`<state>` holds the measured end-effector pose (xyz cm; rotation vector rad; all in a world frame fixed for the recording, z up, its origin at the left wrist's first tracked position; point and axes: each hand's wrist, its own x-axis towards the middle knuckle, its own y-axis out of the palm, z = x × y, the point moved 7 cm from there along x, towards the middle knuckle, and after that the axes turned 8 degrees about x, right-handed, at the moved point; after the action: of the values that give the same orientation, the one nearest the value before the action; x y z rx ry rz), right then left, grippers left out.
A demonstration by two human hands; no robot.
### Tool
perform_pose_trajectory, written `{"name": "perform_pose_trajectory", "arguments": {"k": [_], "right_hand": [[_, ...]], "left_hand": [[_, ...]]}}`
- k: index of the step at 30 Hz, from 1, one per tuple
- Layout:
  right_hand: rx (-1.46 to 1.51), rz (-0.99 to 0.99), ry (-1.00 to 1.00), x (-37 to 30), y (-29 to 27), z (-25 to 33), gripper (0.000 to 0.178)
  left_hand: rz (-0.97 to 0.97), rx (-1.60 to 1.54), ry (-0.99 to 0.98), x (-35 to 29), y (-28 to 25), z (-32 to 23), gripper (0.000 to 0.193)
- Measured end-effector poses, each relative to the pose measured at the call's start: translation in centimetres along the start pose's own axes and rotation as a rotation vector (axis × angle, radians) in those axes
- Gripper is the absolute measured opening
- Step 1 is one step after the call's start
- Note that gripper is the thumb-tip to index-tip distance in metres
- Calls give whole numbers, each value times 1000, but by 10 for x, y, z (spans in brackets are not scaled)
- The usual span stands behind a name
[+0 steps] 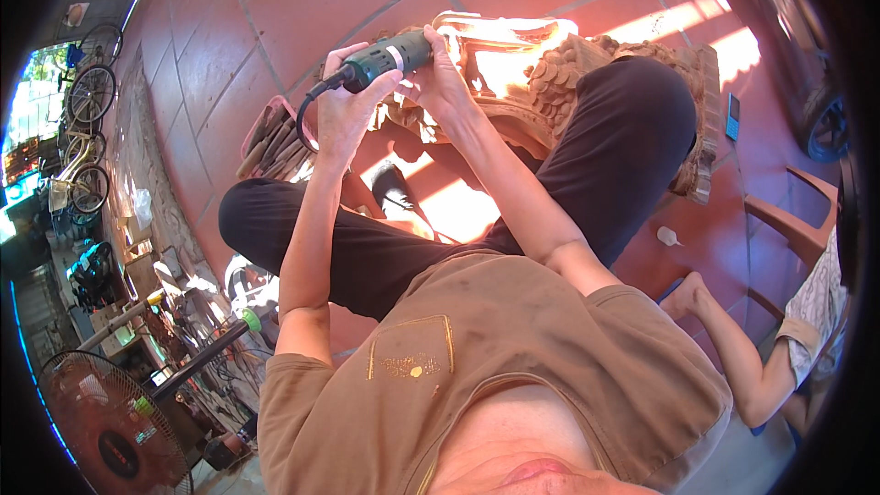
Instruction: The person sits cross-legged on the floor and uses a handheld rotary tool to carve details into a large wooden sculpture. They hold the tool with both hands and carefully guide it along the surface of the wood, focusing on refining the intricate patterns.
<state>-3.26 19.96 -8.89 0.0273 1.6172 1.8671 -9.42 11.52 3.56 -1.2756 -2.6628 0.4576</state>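
Note:
A dark green die grinder (389,57) with a pale band is held up between my two hands, over the near side of a carved wooden piece. My left hand (346,108) closes round its rear end, where a black cord comes out and loops down. My right hand (438,81) grips the front end, and its fingers hide the tip. The carved wood (564,69) has rounded, scale-like relief and stands on the floor in front of my legs, partly behind my right knee. Strong sunlight washes out its middle.
Several wooden-handled tools (275,139) lie in a pink holder left of my hands. A blue phone (732,117) rests on the tiles at right, near a brown chair (797,220). Another person's leg (747,367) is at lower right. A fan (119,431) stands lower left, bicycles (92,96) beyond.

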Motion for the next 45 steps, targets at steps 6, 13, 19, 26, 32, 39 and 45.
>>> {"name": "perform_pose_trajectory", "arguments": {"k": [6, 13, 19, 26, 32, 39, 45], "right_hand": [[19, 4, 17, -6, 4, -2, 50], [66, 11, 30, -9, 5, -6, 45], [41, 17, 21, -5, 4, -6, 46], [-2, -26, 4, -1, 3, -1, 48], [24, -22, 25, 0, 0, -2, 47], [49, -3, 17, -11, 7, -5, 48], [64, 14, 17, -3, 4, -6, 48]], "left_hand": [[8, -51, -52, -3, 1, -8, 56], [7, -69, -49, 0, -6, -1, 55], [1, -87, -63, 1, -7, 1, 54], [5, -104, -61, 1, -2, 2, 57], [26, -94, -66, 0, 0, 0, 57], [13, -66, -67, 0, -7, 1, 55], [-13, -114, -63, -1, -5, 1, 54]]}}
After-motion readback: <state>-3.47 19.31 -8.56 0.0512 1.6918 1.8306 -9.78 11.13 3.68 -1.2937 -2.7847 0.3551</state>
